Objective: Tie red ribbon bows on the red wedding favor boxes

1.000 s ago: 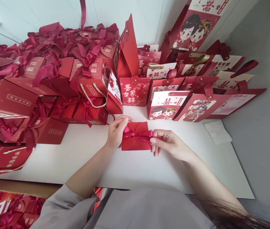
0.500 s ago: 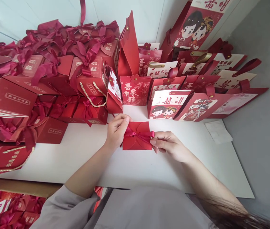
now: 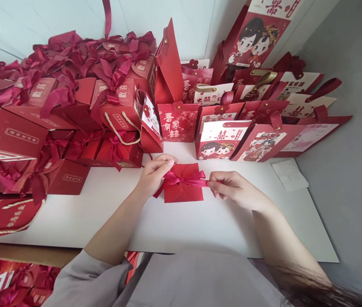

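A small red gift box (image 3: pixel 183 195) with curved overlapping flaps lies in front of me, a magenta ribbon (image 3: pixel 187 179) tied in a bow across its top. At its left upper edge, my left hand (image 3: pixel 155 172) is closed, thumb against fingers, on the ribbon's left side; a loose tail hangs below that hand. Off the box's right side, my right hand (image 3: pixel 232 187) pinches the ribbon's right tail between thumb and forefinger and holds it taut. The box's underside is hidden.
Stacked red boxes with ribbon bows (image 3: pixel 117 102) fill the left of the white table (image 3: pixel 181 230). Several red and white paper gift bags (image 3: pixel 222 140) stand behind and to the right. A folded white paper (image 3: pixel 289 174) lies by the grey wall. More boxes (image 3: pixel 30 277) sit below at left.
My right hand has moved a little right, off the box, drawing the ribbon tail out. The bow's loops look fuller, and a left tail now shows below my left hand.
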Available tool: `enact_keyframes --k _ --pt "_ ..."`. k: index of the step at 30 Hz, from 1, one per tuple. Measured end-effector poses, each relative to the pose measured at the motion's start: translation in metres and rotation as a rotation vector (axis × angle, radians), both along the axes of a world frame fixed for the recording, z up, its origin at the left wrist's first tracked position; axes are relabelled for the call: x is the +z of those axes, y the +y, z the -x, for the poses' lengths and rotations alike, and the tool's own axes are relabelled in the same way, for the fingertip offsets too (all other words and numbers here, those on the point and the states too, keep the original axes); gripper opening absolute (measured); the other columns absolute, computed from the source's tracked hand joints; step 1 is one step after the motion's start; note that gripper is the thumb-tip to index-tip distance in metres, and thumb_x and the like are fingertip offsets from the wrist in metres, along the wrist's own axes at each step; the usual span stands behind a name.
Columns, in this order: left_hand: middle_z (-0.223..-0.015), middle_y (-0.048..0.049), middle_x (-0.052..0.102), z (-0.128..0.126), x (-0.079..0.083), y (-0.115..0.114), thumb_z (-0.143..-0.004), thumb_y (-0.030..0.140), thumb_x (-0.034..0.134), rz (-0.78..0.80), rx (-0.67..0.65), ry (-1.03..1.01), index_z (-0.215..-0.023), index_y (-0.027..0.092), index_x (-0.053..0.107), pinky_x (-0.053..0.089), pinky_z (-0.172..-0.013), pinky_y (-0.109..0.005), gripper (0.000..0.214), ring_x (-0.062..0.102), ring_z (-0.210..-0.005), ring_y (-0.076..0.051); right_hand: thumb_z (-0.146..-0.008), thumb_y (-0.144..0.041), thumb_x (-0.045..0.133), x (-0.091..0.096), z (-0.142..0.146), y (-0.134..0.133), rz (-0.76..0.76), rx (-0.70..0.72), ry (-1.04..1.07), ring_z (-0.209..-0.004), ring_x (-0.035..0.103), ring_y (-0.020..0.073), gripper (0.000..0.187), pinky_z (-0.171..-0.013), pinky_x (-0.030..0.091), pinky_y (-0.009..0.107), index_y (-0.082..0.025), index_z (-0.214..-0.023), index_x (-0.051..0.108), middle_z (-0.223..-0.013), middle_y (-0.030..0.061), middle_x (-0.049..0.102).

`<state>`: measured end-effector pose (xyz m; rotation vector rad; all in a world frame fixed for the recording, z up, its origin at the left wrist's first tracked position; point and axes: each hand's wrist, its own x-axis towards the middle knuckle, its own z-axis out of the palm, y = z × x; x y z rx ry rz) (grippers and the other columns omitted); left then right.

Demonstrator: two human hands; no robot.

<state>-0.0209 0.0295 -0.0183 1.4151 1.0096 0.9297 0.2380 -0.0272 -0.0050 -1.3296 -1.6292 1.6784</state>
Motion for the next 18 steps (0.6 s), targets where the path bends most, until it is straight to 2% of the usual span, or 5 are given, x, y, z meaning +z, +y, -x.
enact_keyframes --k 7,11,14,16,18 --pt "-0.111 -0.0094 0.067 0.011 0.009 0.003 -0.092 0.041 0.061 0.112 -0.193 -0.013 -0.062 0.016 0.069 0.047 -0.090 -0.034 0.040 0.063 -0.100 -0.022 -0.100 -0.045 0.053 0.001 -0.005 0.000 -0.317 -0.339 -0.277 -0.059 0.050 0.0142 0.035 -0.058 0.038 0.029 -0.022 -0.075 0.056 -0.067 -0.0019 0.057" --pt "-0.118 -0.0111 0.066 0.014 0.016 0.002 -0.093 0.041 0.061 0.098 -0.230 0.085 -0.074 0.016 0.075 0.047 -0.093 -0.036 0.034 0.063 -0.107 -0.025 -0.097 -0.026 0.059 0.004 0.017 -0.014 -0.924 -0.664 -0.364 -0.066 0.055 0.0179 0.010 -0.064 0.044 0.033 -0.024 -0.087 0.056 -0.078 0.0020 0.063" --pt "-0.116 -0.0102 0.067 0.015 0.019 0.002 -0.093 0.041 0.061 0.053 -0.230 0.112 -0.070 0.017 0.070 0.048 -0.092 -0.036 0.035 0.062 -0.105 -0.025 -0.089 -0.015 0.066 0.006 0.037 -0.025 -1.215 -0.361 -0.320 -0.083 0.062 0.0241 0.020 -0.074 0.048 0.039 -0.024 -0.105 0.058 -0.093 0.0070 0.068" --pt "-0.115 -0.0091 0.068 0.016 0.019 0.002 -0.092 0.039 0.063 0.018 -0.219 0.117 -0.064 0.017 0.064 0.047 -0.094 -0.036 0.035 0.062 -0.106 -0.024 -0.087 -0.015 0.068 0.005 0.043 -0.027 -1.242 -0.274 -0.338 -0.095 0.063 0.0272 0.029 -0.084 0.049 0.044 -0.024 -0.112 0.058 -0.106 0.0102 0.068" --pt "-0.116 -0.0085 0.068 0.016 0.019 0.002 -0.091 0.037 0.064 -0.009 -0.207 0.121 -0.063 0.017 0.059 0.045 -0.096 -0.037 0.034 0.061 -0.109 -0.024 -0.089 -0.014 0.066 0.002 0.041 -0.023 -1.139 -0.329 -0.297 -0.107 0.061 0.0287 0.031 -0.092 0.048 0.047 -0.025 -0.116 0.057 -0.117 0.0116 0.064"
